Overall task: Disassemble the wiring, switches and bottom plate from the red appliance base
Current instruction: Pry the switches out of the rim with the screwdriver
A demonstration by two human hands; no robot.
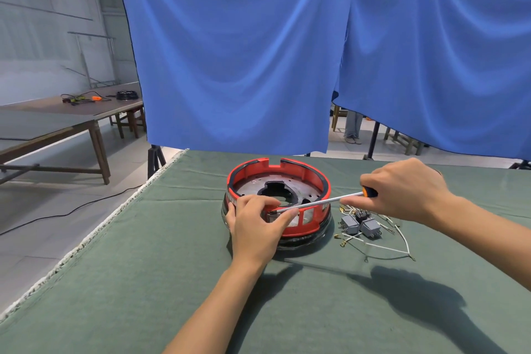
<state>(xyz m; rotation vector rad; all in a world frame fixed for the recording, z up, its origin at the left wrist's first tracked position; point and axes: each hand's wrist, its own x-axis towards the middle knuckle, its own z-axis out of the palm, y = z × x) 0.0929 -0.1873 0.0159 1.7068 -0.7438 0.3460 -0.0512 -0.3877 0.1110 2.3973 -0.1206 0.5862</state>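
I see the red appliance base [298,224] standing near the middle of the green counter [143,282], with its open side up. Just to its right lie the grey switches [360,225] and the white wiring [382,247], loose on the cloth, so I judge this part of the task is already finished. The metal bottom plate [253,190] is still seated inside the red ring, so I think it is what remains. My right hand [402,190] is closed around the orange-black handle of a screwdriver [324,202], whose shaft reaches left across the base. My left hand [258,224] rests on the near rim, and its curled fingers pinch around the tip. What the tip touches there I cannot tell, maybe a screw or clip.
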